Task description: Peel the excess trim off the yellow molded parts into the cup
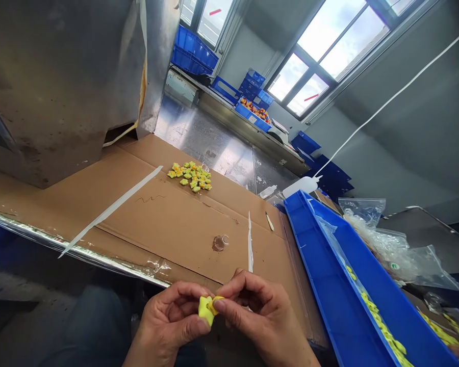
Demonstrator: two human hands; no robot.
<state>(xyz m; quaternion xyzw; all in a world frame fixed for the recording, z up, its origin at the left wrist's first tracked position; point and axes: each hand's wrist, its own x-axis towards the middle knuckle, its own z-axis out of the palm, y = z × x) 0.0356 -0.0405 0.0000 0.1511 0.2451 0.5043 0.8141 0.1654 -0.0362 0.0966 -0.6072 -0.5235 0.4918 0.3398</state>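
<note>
Between my two hands, just off the front edge of the cardboard, is a small yellow-green star-like figure [205, 310]. My left hand [172, 318] pinches its body between thumb and fingers. With thumb and forefinger closed, my right hand [258, 308] presses a small orange-yellow piece [216, 304] against the figure's right side. Whether that piece is joined to the figure I cannot tell. Farther back on the cardboard lies a loose group of similar yellow-green figures with orange parts [191, 175]. A small clear cup [221, 242] stands nearer to my hands.
Cardboard [183, 224] covers the table, with white tape strips [115, 209] across it. A blue bin [313, 270] holding yellow pieces stands at right, near a white bottle [301, 186] and plastic bags [398, 250]. A small white-handled tool [270, 221] lies near the bin. A metal housing [69, 86] rises at left.
</note>
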